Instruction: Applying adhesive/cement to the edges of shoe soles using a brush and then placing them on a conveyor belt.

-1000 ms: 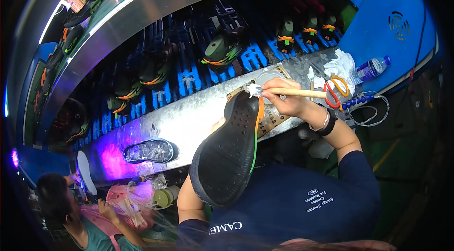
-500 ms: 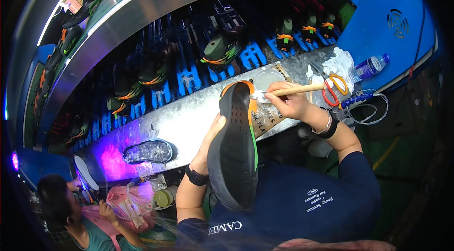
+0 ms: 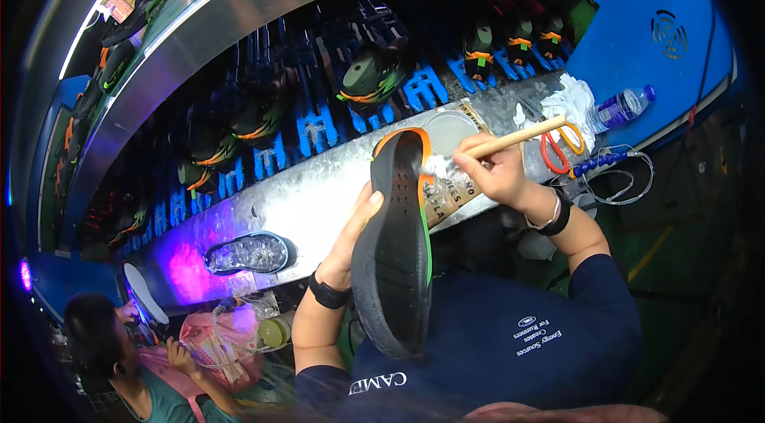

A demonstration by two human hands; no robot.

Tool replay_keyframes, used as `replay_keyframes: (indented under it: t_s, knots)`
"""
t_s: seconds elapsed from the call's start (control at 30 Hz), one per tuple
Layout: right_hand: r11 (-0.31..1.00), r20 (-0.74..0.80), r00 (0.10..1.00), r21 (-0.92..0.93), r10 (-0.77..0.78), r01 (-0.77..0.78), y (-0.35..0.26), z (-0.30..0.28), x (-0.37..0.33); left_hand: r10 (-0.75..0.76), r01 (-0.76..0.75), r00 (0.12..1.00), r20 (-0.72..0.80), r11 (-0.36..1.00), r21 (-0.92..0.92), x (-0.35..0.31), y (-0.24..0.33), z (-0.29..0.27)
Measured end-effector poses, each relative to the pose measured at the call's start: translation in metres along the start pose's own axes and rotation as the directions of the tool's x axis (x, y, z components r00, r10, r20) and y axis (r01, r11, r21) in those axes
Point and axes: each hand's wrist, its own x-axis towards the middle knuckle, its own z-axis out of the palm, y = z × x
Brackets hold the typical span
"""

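Observation:
My left hand [image 3: 355, 230] grips the side of a black shoe [image 3: 392, 251], its underside turned up toward me. Orange trim rims the far end and a green line runs along the right edge. My right hand [image 3: 496, 173] is closed around a brush with a pale wooden handle [image 3: 522, 136]. White bristles [image 3: 438, 167] meet the shoe's right edge near the orange end. Beyond my right hand, a round translucent dish [image 3: 448, 129] rests on printed brown cardboard [image 3: 456, 198].
Shoe sole [image 3: 249, 254] on the metal bench [image 3: 319, 192], left. Right: scissors [image 3: 551, 158], white cloth [image 3: 575, 104], plastic bottle [image 3: 624, 109], blue jointed hose [image 3: 602, 165]. Behind, shoes [image 3: 373, 78] sit on blue racks under a metal hood. Another person [image 3: 151, 375] works lower left.
The brush handle has tilted, its rear end rising up and right, and my right hand has shifted slightly right. The shoe has moved a little in my left hand's grip.

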Motion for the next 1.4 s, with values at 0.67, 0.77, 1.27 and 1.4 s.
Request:
replay_keyframes:
  t_s: [0.67,0.77,1.27,1.4]
  knots:
    - [0.956,-0.144,0.964,-0.225,-0.225,0.189,0.007,0.013,0.018,0.058,-0.063,0.998,0.039,0.988,0.139,0.013,0.0,-0.016]
    - [0.956,-0.024,0.978,-0.216,-0.207,0.197,0.007,0.015,0.016,0.082,-0.085,0.996,0.022,0.975,0.207,0.013,0.001,-0.018]
    - [0.98,0.138,0.98,-0.116,-0.145,0.161,-0.023,0.022,0.002,0.179,-0.182,0.983,0.042,0.915,0.36,0.024,0.01,-0.025]
    - [0.982,0.177,0.973,-0.091,-0.149,0.167,-0.031,0.025,-0.003,0.208,-0.206,0.978,0.031,0.913,0.353,0.025,0.013,-0.027]
